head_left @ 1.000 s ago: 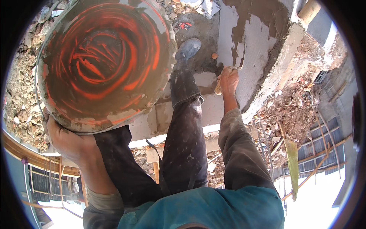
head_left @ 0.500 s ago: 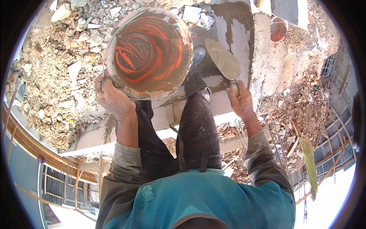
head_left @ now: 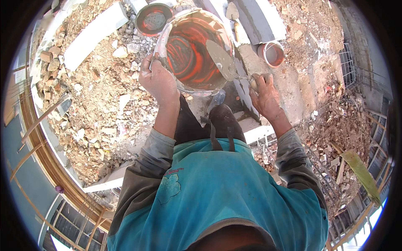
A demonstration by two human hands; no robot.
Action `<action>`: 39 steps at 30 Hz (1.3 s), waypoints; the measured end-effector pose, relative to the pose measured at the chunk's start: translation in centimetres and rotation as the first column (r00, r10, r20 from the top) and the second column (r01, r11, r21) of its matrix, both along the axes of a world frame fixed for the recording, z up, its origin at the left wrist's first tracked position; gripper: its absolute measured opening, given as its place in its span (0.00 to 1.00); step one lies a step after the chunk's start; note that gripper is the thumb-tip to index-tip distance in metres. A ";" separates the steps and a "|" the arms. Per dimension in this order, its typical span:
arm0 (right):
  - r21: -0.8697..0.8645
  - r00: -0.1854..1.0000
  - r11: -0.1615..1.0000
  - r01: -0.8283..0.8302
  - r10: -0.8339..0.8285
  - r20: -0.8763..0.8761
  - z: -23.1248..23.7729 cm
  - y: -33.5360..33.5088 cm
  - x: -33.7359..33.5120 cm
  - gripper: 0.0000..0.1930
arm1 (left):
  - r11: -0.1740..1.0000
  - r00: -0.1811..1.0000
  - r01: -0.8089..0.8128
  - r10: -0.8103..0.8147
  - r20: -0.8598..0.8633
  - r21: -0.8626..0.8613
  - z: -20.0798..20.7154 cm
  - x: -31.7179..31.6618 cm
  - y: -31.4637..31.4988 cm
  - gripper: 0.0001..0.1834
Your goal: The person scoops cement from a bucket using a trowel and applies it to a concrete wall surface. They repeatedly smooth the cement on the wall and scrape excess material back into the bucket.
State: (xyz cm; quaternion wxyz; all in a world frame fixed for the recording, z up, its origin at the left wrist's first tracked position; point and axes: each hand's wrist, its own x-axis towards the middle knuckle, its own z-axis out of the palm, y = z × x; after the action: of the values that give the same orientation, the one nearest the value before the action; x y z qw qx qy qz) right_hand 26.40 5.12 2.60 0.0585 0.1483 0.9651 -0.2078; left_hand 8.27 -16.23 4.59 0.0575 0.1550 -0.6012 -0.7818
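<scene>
My left hand (head_left: 160, 79) is closed on the left side of a bucket (head_left: 181, 65), gripping it at the rim or handle; which of the two I cannot tell. Grey mortar coats the rim, and the orange-red inside shows through smears. In my right hand (head_left: 266, 97) is the handle of a pointed trowel (head_left: 220, 60), its blade covered with mortar. That blade overlaps the right part of the bucket's mouth. Whether it touches the bucket is unclear.
Beyond the bucket sits a round mortar-smeared basin (head_left: 154, 19). A small bucket (head_left: 273, 54) stands on the concrete to the right, and another trowel (head_left: 232, 11) lies at the far side. Broken stone (head_left: 98, 98) covers the ground left. A rebar grid (head_left: 347, 65) is far right.
The bucket has shifted right in my view, held by my left hand. The trowel has come over its mouth. The basin and second trowel have come into view.
</scene>
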 end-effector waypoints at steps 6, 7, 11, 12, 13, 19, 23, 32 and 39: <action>0.094 0.974 0.995 -0.038 0.015 0.227 3.4 0.6 2.1 0.23 | 0.996 0.991 -0.034 0.044 -0.123 0.080 9.0 -0.3 3.3 0.09; 0.121 0.973 0.991 -0.054 0.025 0.229 3.8 1.2 2.9 0.23 | 0.995 0.988 -0.018 0.033 -0.149 0.101 10.1 -0.5 3.4 0.10; 0.166 0.996 0.984 -0.059 0.046 0.081 5.9 4.8 6.3 0.20 | 0.986 0.964 -0.155 0.166 -0.206 0.067 12.4 -2.0 3.1 0.12; 0.151 0.999 0.987 -0.051 0.051 0.004 7.1 5.4 6.7 0.20 | 0.983 0.961 -0.120 0.150 -0.230 0.142 12.9 -2.7 3.2 0.14; 0.062 0.988 0.998 -0.023 0.032 -0.150 8.3 5.9 6.3 0.18 | 0.983 0.960 -0.106 0.141 -0.242 0.152 13.6 -2.8 3.4 0.14; -0.725 0.826 0.684 0.078 -0.452 -0.337 11.6 5.3 0.1 0.16 | 0.980 0.959 -0.055 0.105 -0.264 0.191 17.3 -1.2 5.3 0.16; -0.862 0.859 0.506 -0.011 -0.436 -0.267 7.1 5.6 -1.7 0.17 | 0.907 0.972 0.047 0.055 -0.229 0.417 18.5 -0.5 6.4 0.16; -0.229 0.853 0.973 0.029 -0.143 -0.502 10.7 8.7 2.9 0.19 | 0.974 0.809 0.003 0.132 -0.573 0.228 21.9 -3.4 5.3 0.10; 0.436 0.923 0.889 -0.142 0.278 -0.266 22.9 16.2 -2.9 0.15 | 0.995 0.660 0.061 -0.096 -0.746 -0.074 23.1 -1.4 7.2 0.10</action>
State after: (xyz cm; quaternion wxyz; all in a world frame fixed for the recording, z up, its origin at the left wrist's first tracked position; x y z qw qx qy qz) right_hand 23.55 21.33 25.54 -0.1093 0.0149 0.9938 -0.0151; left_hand 6.82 -9.05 27.68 0.2687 -0.2067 -0.5471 -0.7653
